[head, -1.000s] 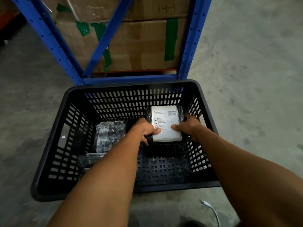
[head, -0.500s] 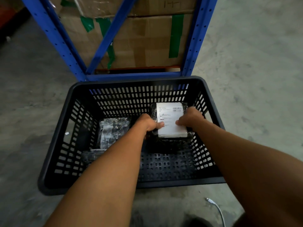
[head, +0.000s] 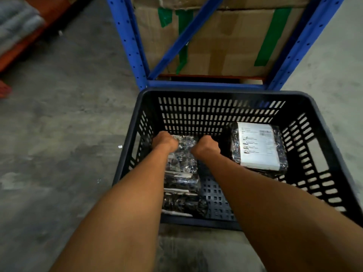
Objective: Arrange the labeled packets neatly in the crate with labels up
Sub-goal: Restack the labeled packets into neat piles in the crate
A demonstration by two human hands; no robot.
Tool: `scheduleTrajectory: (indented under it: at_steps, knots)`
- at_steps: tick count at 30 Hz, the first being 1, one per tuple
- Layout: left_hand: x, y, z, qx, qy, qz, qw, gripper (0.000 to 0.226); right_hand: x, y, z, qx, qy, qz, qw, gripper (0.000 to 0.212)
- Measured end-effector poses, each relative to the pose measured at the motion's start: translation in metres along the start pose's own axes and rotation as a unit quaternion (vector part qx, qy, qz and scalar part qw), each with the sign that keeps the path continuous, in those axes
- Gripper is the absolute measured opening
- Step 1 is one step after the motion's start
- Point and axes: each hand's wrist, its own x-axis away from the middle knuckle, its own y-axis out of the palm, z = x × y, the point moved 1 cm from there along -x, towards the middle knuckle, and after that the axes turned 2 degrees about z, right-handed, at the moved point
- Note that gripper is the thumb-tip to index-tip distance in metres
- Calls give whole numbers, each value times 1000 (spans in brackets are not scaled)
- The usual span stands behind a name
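Note:
A black slatted crate (head: 220,93) stands on the concrete floor. In its far right corner lies a shiny black packet (head: 259,147) with its white label facing up. Along the left side lies a pile of similar packets (head: 181,173) with no label showing on top. My left hand (head: 164,142) and my right hand (head: 206,147) both grip the far end of the topmost packet of that pile, one on each side. The fingers are curled out of sight behind the packet.
A blue metal rack (head: 133,46) stands right behind the crate, with a taped cardboard box (head: 220,40) on its lowest level. An orange shelf with grey bundles (head: 17,24) is at the far left. Bare floor lies on both sides.
Both hands have let go of the labelled packet, which now rests in the far right corner, and have moved left onto the pile. The view has swung left.

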Motion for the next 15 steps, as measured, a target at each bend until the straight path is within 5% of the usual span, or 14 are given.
scheduleTrajectory:
  at_steps: [8, 12, 15]
  knots:
    - [-31, 32, -23, -86, 15, -69, 994, 36, -24, 46, 4, 17, 74, -43, 996, 36]
    - [-40, 40, -29, -54, -31, -52, 997, 54, -31, 59, 10, 28, 80, -65, 994, 50]
    - [-38, 39, -30, -23, -40, -44, 998, 54, -35, 57, 17, 31, 88, -62, 994, 29]
